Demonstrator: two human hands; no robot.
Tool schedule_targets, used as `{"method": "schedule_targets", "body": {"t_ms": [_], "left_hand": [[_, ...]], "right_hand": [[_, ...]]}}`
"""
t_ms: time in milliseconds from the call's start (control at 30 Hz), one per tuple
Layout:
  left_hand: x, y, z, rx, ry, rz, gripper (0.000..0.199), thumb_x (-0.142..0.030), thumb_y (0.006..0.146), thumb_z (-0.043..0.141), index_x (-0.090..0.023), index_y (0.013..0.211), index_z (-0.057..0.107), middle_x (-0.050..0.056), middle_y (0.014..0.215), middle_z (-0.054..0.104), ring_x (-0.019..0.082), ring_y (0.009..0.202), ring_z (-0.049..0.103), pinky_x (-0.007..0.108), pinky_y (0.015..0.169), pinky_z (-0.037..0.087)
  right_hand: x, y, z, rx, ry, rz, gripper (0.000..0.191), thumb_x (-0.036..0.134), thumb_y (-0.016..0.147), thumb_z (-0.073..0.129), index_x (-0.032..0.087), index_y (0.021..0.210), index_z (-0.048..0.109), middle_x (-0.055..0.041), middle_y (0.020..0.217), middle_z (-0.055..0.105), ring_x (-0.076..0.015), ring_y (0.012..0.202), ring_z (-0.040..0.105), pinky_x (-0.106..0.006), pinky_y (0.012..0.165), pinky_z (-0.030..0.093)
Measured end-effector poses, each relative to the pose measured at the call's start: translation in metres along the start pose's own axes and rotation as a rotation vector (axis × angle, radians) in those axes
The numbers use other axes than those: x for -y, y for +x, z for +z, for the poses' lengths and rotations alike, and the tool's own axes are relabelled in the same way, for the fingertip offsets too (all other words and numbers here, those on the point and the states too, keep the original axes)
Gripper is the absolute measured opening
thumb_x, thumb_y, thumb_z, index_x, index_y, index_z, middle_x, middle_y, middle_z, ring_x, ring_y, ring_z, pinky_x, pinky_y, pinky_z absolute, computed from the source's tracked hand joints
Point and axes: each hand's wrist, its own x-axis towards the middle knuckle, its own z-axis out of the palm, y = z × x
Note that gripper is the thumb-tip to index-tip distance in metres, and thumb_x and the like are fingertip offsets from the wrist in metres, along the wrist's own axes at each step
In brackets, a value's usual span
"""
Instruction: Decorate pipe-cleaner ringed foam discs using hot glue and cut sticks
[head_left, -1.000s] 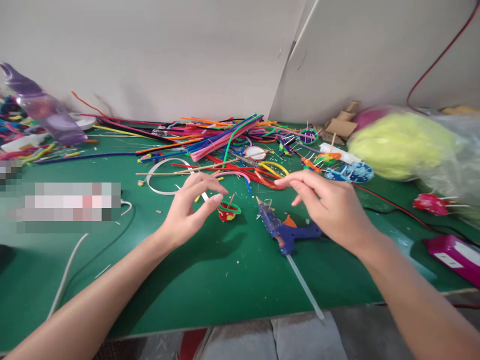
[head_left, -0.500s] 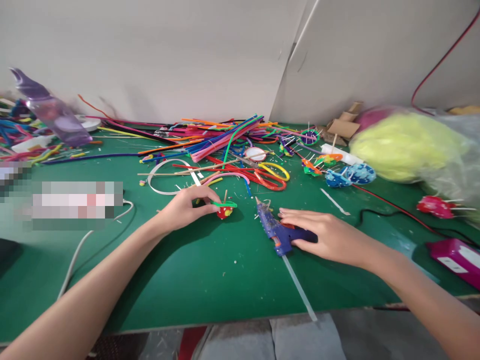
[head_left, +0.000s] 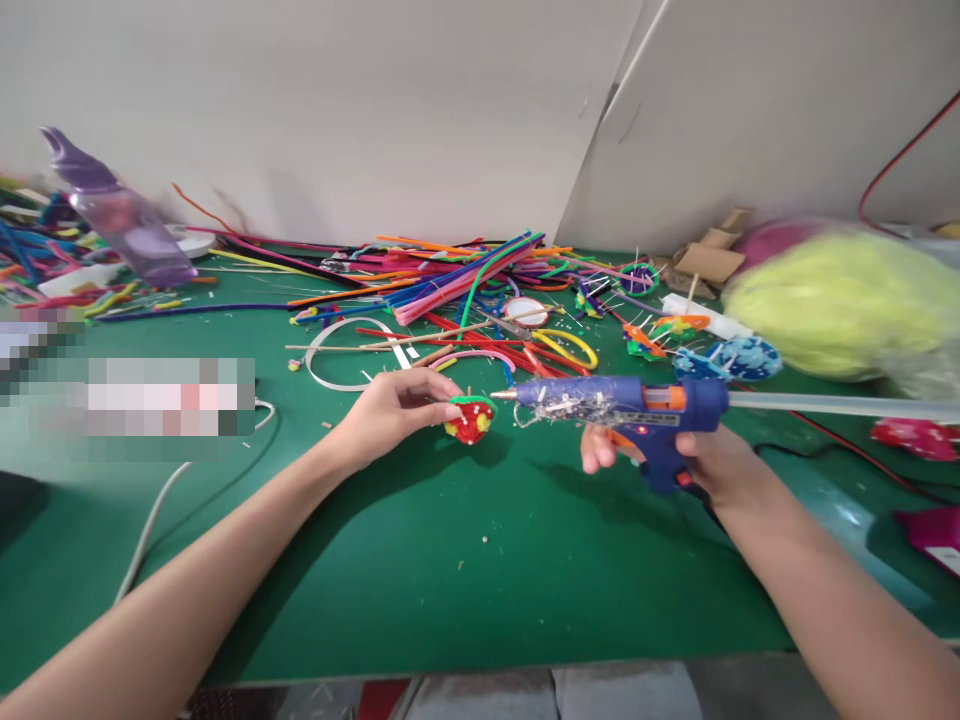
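Note:
Between the thumb and fingers of my left hand (head_left: 397, 410) is a small red craft piece (head_left: 471, 424) with a green rim and yellow and white spots. My right hand (head_left: 697, 455) grips a blue hot glue gun (head_left: 622, 402) by its handle, fingers around the orange trigger. The glue gun lies level in the air, its nozzle pointing left and close to the red piece's right side; whether they touch I cannot tell. Strings of dried glue cling to its barrel. A long clear glue stick (head_left: 832, 403) runs out of its back.
Pipe cleaners (head_left: 465, 275) lie heaped at the back. Scissors with a yellow handle (head_left: 566, 348) sit before them. A purple bottle (head_left: 127, 215) stands at the left, a white cable (head_left: 154, 520) below it. Blue craft pieces (head_left: 731, 358) and a yellow-green bag (head_left: 832, 310) are at the right.
My right hand has lifted the glue gun off the table and turned its nozzle leftward to the red piece. My left hand has raised and tilted the piece, showing more of its spotted face.

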Motion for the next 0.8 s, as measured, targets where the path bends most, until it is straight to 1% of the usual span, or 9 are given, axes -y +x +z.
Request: {"method": "schedule_targets", "body": {"t_ms": [133,267,400,500,633,800], "left_hand": [[0.002,0.000,0.001,0.025,-0.027,-0.021,0.019,-0.026,0.067,0.078,-0.014,0.078,0.068,0.003,0.073,0.071,0.014,0.067,0.066,0.026,0.067,0.053],[0.005,0.002,0.000,0.035,-0.046,-0.034,0.021,-0.028,0.068,0.078,-0.014,0.081,0.070,0.004,0.077,0.073,0.014,0.069,0.068,0.025,0.069,0.054],[0.007,0.002,-0.001,0.034,-0.070,-0.033,0.022,-0.026,0.068,0.079,-0.015,0.087,0.072,0.005,0.084,0.075,0.015,0.075,0.069,0.026,0.074,0.056],[0.008,0.001,-0.002,0.031,-0.096,-0.027,0.022,-0.023,0.069,0.078,-0.015,0.089,0.072,0.005,0.082,0.075,0.015,0.071,0.069,0.027,0.072,0.056],[0.009,0.002,-0.003,0.017,-0.137,0.007,0.020,-0.023,0.071,0.077,-0.016,0.089,0.072,0.004,0.084,0.073,0.013,0.069,0.067,0.026,0.070,0.055],[0.013,0.002,-0.006,0.038,-0.150,0.049,0.020,-0.027,0.076,0.074,-0.017,0.093,0.073,0.004,0.082,0.072,0.013,0.070,0.065,0.026,0.069,0.052]], "right_hand": [[-0.007,-0.002,0.001,0.020,0.085,0.017,0.040,0.051,0.075,0.069,0.015,0.094,0.069,-0.0082,0.083,0.069,-0.0226,0.080,0.067,-0.033,0.075,0.051],[-0.005,-0.002,0.003,0.023,0.188,0.048,0.038,0.044,0.073,0.074,0.014,0.096,0.071,-0.0073,0.083,0.068,-0.0161,0.067,0.066,-0.025,0.063,0.051],[-0.006,-0.003,0.004,-0.010,0.216,0.054,0.039,0.041,0.072,0.076,0.013,0.098,0.071,-0.0077,0.082,0.068,-0.0169,0.068,0.067,-0.026,0.063,0.052],[-0.006,-0.004,0.003,-0.033,0.220,0.038,0.040,0.041,0.073,0.075,0.014,0.103,0.070,-0.0071,0.081,0.068,-0.0172,0.068,0.067,-0.027,0.063,0.052],[-0.004,-0.007,0.001,-0.039,0.178,0.029,0.039,0.041,0.073,0.075,0.012,0.100,0.070,-0.0082,0.080,0.069,-0.0180,0.068,0.067,-0.027,0.063,0.052],[-0.002,-0.008,-0.001,-0.079,0.143,0.018,0.041,0.043,0.071,0.076,0.012,0.098,0.070,-0.0080,0.075,0.069,-0.0186,0.063,0.066,-0.028,0.058,0.051]]}}
